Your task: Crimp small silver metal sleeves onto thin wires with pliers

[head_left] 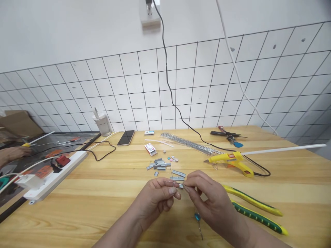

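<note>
My left hand (156, 196) is closed in a pinch, thumb against fingers, on a thin metal wire (171, 173). One end of the wire sticks up above the fingertips. My right hand (213, 198) is closed too, its thumb and forefinger gripping the wire just right of the left fingertips. Its far fingers are partly hidden. Strips of staples (178, 173) lie just beyond the hands. Pliers with green and yellow handles (258, 218) rest beside my right hand, their jaws hidden behind it. Below that hand is a blue gem on a twisted wire (197, 217).
A yellow glue gun (231, 160) with a white stick lies at right. Behind are a bundle of wires (191, 143), a staple box (150, 149), a phone (126, 137) and a cup (102, 124). A power strip (57, 175) and another person's hand (11, 154) are at left.
</note>
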{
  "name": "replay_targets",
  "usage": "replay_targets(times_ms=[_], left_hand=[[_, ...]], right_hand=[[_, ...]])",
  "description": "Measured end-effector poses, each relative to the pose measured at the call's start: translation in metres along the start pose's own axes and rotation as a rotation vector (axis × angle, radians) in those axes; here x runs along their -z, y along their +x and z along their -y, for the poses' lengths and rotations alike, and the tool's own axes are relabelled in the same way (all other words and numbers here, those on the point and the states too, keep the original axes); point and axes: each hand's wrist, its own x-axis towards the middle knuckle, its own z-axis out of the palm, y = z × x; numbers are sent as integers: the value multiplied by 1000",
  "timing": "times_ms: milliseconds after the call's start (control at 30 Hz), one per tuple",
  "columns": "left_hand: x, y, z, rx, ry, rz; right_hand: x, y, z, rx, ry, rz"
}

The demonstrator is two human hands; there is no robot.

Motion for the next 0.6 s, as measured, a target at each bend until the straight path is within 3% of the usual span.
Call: replay_targets(times_ms=[600], left_hand=[[0, 0, 1, -55, 36, 3]], right_hand=[[-3, -3, -2, -3, -8, -14]])
